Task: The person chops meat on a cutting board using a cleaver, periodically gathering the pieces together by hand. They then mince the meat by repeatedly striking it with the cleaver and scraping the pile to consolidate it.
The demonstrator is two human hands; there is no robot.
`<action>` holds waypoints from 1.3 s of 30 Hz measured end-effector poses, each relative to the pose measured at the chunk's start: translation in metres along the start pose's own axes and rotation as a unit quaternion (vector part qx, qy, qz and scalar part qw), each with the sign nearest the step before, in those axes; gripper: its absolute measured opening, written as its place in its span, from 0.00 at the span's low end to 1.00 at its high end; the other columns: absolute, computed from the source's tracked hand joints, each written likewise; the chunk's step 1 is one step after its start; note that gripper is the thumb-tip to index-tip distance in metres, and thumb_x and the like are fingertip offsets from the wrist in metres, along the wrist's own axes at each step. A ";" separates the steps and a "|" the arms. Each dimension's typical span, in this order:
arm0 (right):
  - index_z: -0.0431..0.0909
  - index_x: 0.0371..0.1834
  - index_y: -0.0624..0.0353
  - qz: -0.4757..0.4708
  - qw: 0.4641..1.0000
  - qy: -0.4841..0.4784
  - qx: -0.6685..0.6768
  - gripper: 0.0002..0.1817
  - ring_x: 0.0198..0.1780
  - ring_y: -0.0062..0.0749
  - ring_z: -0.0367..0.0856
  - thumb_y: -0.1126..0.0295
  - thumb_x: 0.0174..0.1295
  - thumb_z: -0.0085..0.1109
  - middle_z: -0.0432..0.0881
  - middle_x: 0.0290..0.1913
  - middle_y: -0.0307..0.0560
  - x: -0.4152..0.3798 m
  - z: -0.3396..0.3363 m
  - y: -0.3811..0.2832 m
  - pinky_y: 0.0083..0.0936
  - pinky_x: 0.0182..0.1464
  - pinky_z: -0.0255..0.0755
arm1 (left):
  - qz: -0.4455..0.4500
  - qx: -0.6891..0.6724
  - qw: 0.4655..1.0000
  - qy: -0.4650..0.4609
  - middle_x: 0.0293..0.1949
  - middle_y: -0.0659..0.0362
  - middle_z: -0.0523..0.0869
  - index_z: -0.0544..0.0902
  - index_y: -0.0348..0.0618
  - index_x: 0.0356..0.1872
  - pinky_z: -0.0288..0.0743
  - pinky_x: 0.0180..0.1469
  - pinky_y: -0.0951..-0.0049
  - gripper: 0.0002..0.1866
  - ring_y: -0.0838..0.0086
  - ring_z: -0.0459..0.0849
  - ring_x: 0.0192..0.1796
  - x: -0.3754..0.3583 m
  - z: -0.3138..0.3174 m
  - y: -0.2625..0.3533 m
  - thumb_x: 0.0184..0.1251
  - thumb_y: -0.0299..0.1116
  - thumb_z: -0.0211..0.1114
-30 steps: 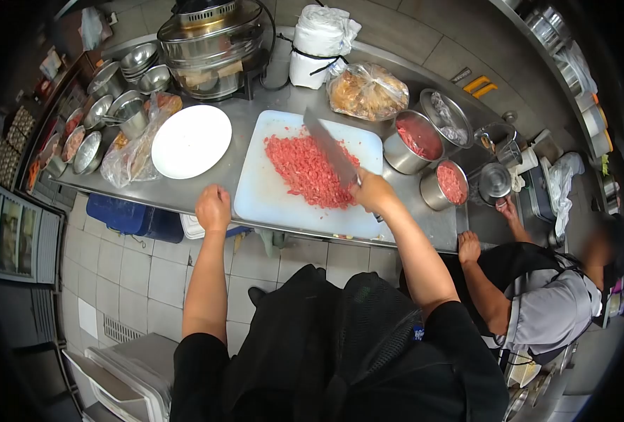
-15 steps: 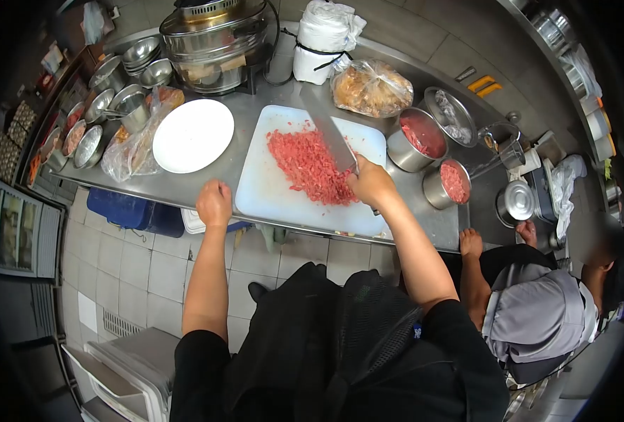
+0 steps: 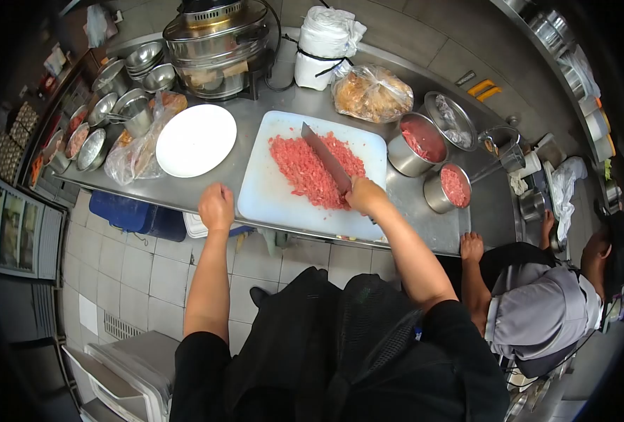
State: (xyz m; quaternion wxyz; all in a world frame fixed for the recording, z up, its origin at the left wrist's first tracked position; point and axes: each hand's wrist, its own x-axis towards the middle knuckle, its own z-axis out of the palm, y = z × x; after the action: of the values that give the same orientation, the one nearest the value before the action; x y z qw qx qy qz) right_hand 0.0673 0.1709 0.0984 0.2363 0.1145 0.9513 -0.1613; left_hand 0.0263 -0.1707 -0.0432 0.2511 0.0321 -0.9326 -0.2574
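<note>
My right hand (image 3: pixel 366 196) is wrapped around the handle of a wide-bladed knife (image 3: pixel 327 159). The blade lies across a spread of chopped red meat (image 3: pixel 300 167), its tip pointing away from me and to the left. Beneath the meat is a white cutting board (image 3: pixel 259 200), close to the counter's front edge. My left hand (image 3: pixel 216 206) is a loose fist with nothing visible in it, just left of the board and near the edge. A white oval plate (image 3: pixel 196 141) rests on the counter beyond that hand.
Right of the board stand two metal pots, one with meat pieces (image 3: pixel 410 160), one with minced meat (image 3: pixel 440 202). A bagged food item (image 3: pixel 372 93) and a large metal cooker (image 3: pixel 217 53) stand behind. Metal bowls (image 3: pixel 94 149) crowd the left. A co-worker (image 3: pixel 537 302) is at right.
The knife has come down from the board's upper right onto the middle of the meat, moving left and nearer. My left hand barely moved. The co-worker's far hand shifted, and the lidded pot looks different.
</note>
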 end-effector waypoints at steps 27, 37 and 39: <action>0.74 0.55 0.68 0.015 0.998 0.021 0.064 0.21 0.34 0.52 0.88 0.67 0.60 0.53 0.86 0.37 0.66 0.010 0.004 0.015 0.41 0.45 0.80 | 0.014 0.003 1.000 0.018 0.29 0.53 0.82 0.78 0.44 0.28 0.73 0.38 0.52 0.05 0.52 0.81 0.34 -0.002 -0.001 0.000 0.59 0.32 0.65; 0.78 0.49 0.66 -0.081 0.986 0.122 0.082 0.17 0.46 0.57 0.85 0.65 0.61 0.54 0.85 0.42 0.67 0.023 0.005 -0.007 0.45 0.51 0.77 | 0.005 -0.020 1.000 0.014 0.30 0.53 0.82 0.78 0.43 0.28 0.74 0.38 0.53 0.05 0.52 0.81 0.35 -0.005 0.000 0.000 0.59 0.31 0.65; 0.78 0.49 0.66 -0.042 0.998 -0.005 0.044 0.17 0.48 0.57 0.84 0.66 0.61 0.55 0.85 0.42 0.67 0.030 0.000 -0.006 0.46 0.51 0.77 | 0.006 -0.023 1.000 0.019 0.30 0.53 0.82 0.78 0.43 0.28 0.74 0.38 0.52 0.05 0.52 0.81 0.35 -0.003 0.001 -0.002 0.59 0.31 0.65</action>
State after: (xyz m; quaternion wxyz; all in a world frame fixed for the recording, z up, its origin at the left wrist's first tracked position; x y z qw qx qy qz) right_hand 0.0396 0.1694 0.0854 0.2290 0.0835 0.9461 -0.2130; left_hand 0.0288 -0.1717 -0.0463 0.2711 0.0252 -0.9216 -0.2768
